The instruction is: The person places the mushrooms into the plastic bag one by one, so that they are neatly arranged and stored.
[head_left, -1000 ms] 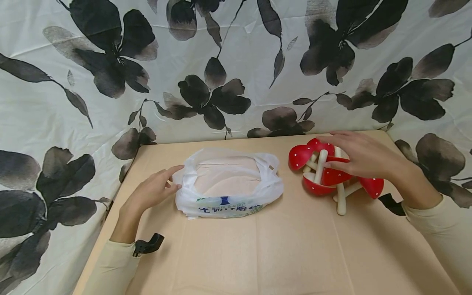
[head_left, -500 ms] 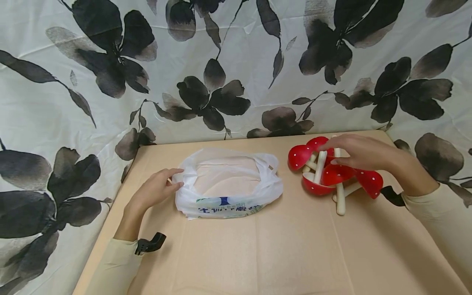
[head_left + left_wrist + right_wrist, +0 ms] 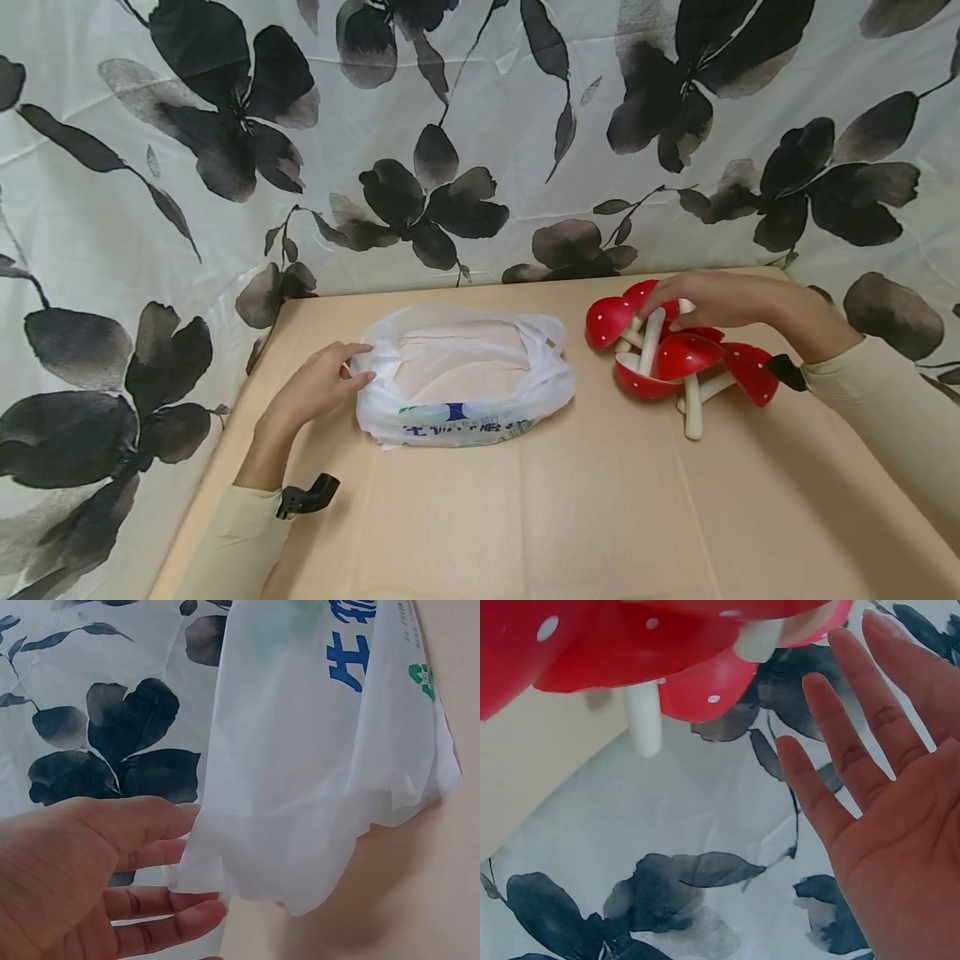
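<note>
A white plastic bag [image 3: 465,421] with blue lettering lies on the table, its mouth spread open. My left hand [image 3: 318,383] holds its left edge between thumb and fingers; a corner of the bag [image 3: 277,825] overlaps the fingertips in the left wrist view. To the right is a pile of toy mushrooms [image 3: 686,356] with red, white-dotted caps and pale stems. Over the back of this pile reaches my right hand [image 3: 716,298], its fingers near a stem. In the right wrist view, the fingers of that hand [image 3: 900,787] are extended beside the mushrooms [image 3: 637,645], gripping nothing.
The light wooden table [image 3: 525,517] runs back to a white cloth [image 3: 465,75] printed with dark flowers. A black wrist mount [image 3: 307,496] sits on the left sleeve, another [image 3: 787,372] on the right.
My right hand has shifted slightly left and its forearm has swung further back, uncovering more of the right-hand caps. The left hand and bag stay nearly the same.
</note>
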`<state>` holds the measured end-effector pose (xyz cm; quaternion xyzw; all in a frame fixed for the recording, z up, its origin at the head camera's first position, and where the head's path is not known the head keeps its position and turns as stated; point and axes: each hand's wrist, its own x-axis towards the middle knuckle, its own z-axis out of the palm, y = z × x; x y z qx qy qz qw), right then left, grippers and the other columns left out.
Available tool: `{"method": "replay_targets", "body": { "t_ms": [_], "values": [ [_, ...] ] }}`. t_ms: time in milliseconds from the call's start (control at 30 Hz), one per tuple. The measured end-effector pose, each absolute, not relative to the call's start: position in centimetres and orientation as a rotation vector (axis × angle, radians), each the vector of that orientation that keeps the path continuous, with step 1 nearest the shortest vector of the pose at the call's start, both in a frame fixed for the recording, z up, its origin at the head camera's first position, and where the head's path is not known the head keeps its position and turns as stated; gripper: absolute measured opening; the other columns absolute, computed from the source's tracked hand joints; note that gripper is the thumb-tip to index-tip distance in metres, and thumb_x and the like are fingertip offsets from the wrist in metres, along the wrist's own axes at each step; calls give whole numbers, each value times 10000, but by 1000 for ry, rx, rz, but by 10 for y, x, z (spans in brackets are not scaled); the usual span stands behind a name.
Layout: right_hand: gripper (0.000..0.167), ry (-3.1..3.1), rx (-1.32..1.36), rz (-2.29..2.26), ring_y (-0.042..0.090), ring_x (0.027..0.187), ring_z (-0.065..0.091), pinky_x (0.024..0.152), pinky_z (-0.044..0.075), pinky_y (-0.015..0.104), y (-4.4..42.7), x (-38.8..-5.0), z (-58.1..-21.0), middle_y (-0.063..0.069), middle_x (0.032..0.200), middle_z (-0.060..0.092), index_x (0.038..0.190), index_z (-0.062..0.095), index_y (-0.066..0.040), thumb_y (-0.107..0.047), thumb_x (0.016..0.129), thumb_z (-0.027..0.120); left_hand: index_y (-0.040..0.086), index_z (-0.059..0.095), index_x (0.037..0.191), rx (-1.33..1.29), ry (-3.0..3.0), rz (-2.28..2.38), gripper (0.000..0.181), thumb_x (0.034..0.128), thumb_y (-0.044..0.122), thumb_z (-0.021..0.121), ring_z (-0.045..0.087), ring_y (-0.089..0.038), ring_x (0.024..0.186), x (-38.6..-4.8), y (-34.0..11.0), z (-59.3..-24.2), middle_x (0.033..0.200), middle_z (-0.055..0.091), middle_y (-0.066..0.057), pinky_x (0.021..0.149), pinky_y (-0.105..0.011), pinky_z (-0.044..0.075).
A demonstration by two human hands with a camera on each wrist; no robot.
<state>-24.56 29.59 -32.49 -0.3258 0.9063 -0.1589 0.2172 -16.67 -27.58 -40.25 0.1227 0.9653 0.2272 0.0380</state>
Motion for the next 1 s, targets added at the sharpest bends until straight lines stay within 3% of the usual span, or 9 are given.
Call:
{"method": "replay_targets", "body": {
  "t_ms": [333,533,1000],
  "values": [
    [472,2468,-881,-389,355,1200,571,827,601,418,292,-269,-341,71,1250,670,1226,735,-158,-6,786,818,-115,571,1351,385,2960,687,532,939,199,693,555,-258,865,-169,-275,-401,1066,591,-195,730,-365,448],
    [430,2493,-951,-346,304,1105,616,831,599,434,287,-274,-344,60,1149,712,1159,763,-125,45,768,817,-126,556,1360,379,2943,679,548,942,201,690,548,-256,858,-172,-274,-400,1055,579,-191,715,-355,444],
    [341,2529,-1049,-206,215,987,587,746,604,352,280,-269,-336,-14,993,645,980,822,-186,62,746,830,-141,548,1360,370,2927,686,551,947,200,680,547,-263,863,-175,-272,-397,1070,581,-205,710,-352,447]
  ]
}}
